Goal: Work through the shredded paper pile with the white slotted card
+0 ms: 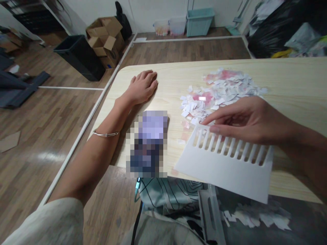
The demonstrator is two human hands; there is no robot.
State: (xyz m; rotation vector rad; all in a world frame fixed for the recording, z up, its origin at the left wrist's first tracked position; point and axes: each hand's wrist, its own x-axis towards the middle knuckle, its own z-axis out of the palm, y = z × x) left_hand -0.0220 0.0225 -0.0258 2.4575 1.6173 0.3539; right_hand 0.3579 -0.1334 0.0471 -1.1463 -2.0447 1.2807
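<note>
I see right hand (251,119) pinching card (224,170), corner past table (293,80) edge; left hand (143,86) rests loosely spread, open room toward scraps (232,86).

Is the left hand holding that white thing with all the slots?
No, the right hand pinches the white slotted sheet, while the left hand rests on the table.

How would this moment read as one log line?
left hand: rests on table; right hand: holds slotted white sheet; nearby: white scraps
</note>
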